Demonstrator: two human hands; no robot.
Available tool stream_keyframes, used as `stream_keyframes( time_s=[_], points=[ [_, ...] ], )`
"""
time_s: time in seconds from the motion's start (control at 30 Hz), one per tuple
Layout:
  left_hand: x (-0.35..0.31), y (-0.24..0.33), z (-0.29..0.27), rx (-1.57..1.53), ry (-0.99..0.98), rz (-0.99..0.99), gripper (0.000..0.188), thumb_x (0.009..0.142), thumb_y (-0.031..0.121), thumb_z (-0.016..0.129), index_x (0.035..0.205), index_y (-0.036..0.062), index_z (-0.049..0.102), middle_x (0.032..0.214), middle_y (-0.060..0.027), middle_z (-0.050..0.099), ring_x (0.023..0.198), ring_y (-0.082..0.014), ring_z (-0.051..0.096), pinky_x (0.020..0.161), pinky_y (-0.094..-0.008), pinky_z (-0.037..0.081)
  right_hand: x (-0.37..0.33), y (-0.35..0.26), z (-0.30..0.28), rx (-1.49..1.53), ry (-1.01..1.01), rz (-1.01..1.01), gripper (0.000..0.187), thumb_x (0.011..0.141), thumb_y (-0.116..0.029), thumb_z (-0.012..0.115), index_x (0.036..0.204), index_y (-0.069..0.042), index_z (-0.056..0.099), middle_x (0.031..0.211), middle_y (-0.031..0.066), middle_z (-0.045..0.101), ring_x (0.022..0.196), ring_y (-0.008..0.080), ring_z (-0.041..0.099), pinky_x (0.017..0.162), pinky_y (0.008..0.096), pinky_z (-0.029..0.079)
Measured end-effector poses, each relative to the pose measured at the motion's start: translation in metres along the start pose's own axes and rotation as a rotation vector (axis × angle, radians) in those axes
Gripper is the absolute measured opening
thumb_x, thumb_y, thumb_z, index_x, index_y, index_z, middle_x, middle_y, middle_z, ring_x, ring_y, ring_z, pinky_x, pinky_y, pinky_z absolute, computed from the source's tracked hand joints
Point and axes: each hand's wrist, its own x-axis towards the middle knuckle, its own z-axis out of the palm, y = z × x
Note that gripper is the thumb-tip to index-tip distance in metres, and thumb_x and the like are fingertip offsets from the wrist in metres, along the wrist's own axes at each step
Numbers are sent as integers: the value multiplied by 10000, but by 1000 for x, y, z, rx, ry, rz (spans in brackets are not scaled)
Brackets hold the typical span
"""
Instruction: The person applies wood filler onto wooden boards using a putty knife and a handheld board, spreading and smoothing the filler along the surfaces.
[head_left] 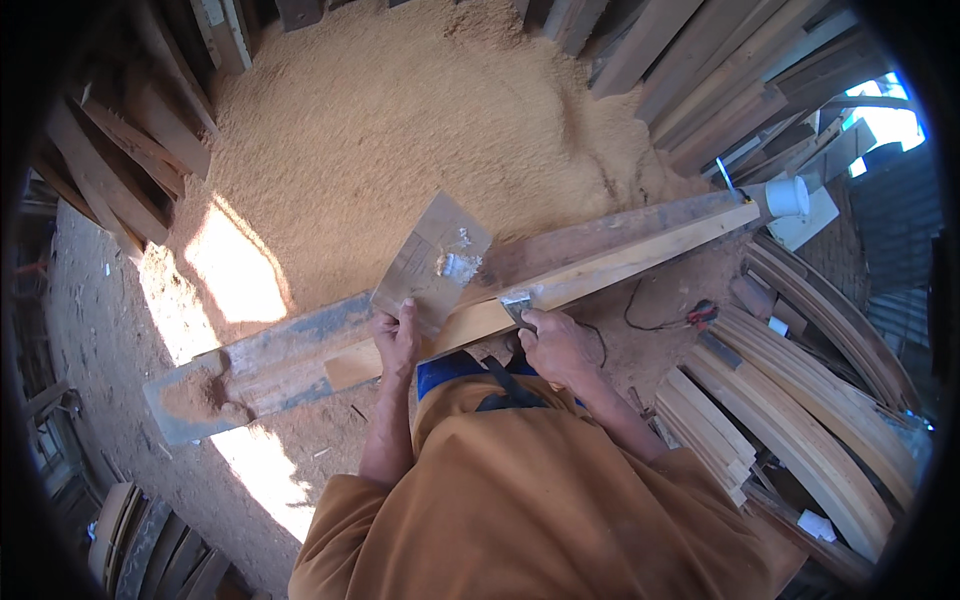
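My left hand (397, 340) is closed on the lower edge of a flat rectangular board (422, 262), thin and brownish, tilted up over the bench. A dab of white paste (460, 265) lies on the board's right side. In my right hand (556, 345) is a putty knife (517, 305), its wide blade whitish and pointing up and left. That blade is over a long pale wooden plank (640, 262), which runs diagonally along a dark, worn bench beam (290, 350). Whether the blade touches the plank I cannot tell.
A large sawdust heap (400, 120) rises beyond the beam. At its right end stands a white bucket (787, 196). Curved planks (790, 430) are stacked on the right, boards (700, 70) lean at the back, and a red-handled tool (702, 313) with a dark cord lies on the ground.
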Motion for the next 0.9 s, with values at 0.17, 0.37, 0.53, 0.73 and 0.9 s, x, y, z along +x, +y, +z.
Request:
stream_keyframes(
  time_s=[0.17,0.37,0.53,0.73,0.9],
  points=[
    [1,-7,1,-30,0,11,305,1008,144,618,727,27,612,645,88,532,590,-18,423,495,-241,306,9,0,49,-95,52,-36,383,937,-192,580,1252,27,585,1099,336,598,982,480,660,851,553,531],
    [1,-18,-3,-80,-32,-4,184,1007,156,624,903,5,639,727,63,594,651,-21,475,545,-228,372,14,3,65,-183,11,-23,392,929,-154,554,1243,79,562,1053,338,620,934,486,668,807,546,543],
    [1,-19,-1,-61,-40,-34,165,1009,155,617,977,-6,636,788,46,623,703,-26,504,604,-232,422,18,6,57,-193,-16,-33,336,938,-173,555,1202,33,588,1016,314,654,936,476,666,812,561,523],
    [1,-19,-7,-83,-76,-11,157,1013,144,601,973,-1,643,782,38,626,700,-37,519,606,-235,429,-1,-6,24,-131,-196,13,299,928,-183,601,1126,35,655,1084,261,697,1013,429,671,889,510,530],
    [2,-16,-5,-49,-111,-12,148,1015,142,597,982,2,632,790,32,630,695,-41,521,599,-238,430,12,11,6,-36,28,-18,352,914,-197,620,1195,11,659,1099,276,677,1068,437,647,949,491,504]
  ],
)
